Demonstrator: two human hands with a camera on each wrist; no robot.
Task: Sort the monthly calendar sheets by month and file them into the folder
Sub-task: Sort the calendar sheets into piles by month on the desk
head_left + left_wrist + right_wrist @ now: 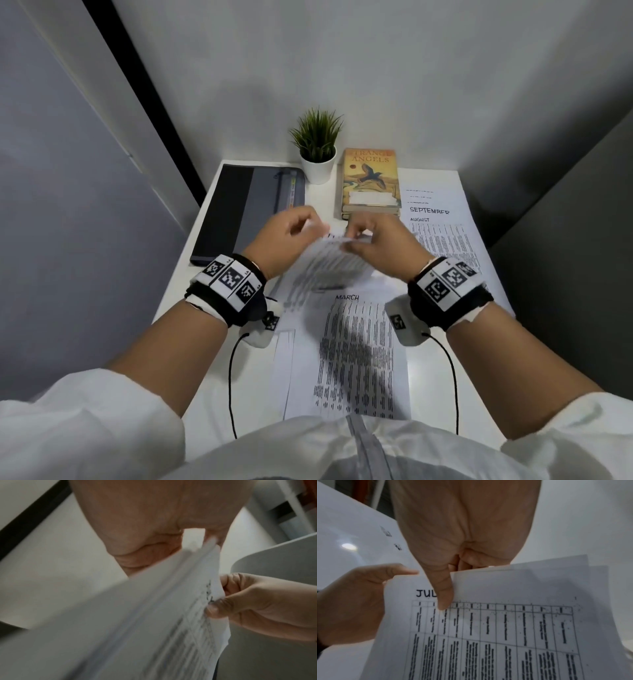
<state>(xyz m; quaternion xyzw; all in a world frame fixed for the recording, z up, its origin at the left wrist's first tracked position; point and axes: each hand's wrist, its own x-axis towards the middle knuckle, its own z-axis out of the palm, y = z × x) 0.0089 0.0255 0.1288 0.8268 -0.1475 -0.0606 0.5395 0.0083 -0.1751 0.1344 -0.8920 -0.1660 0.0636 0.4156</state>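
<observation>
Sheets [505, 615] — both hands' fingers [444, 595] pinching

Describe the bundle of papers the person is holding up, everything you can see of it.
The held sheets are several thin white printed pages, raised above the table and fanned at their top edges. The front page shows a heading starting "JUL" over a ruled grid of dark blurred entries. The right hand pinches the top edge, thumb on the front; the left hand holds the side edge.

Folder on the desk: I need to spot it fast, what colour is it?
Two-tone folder: black and grey, clearest in the head view.
</observation>
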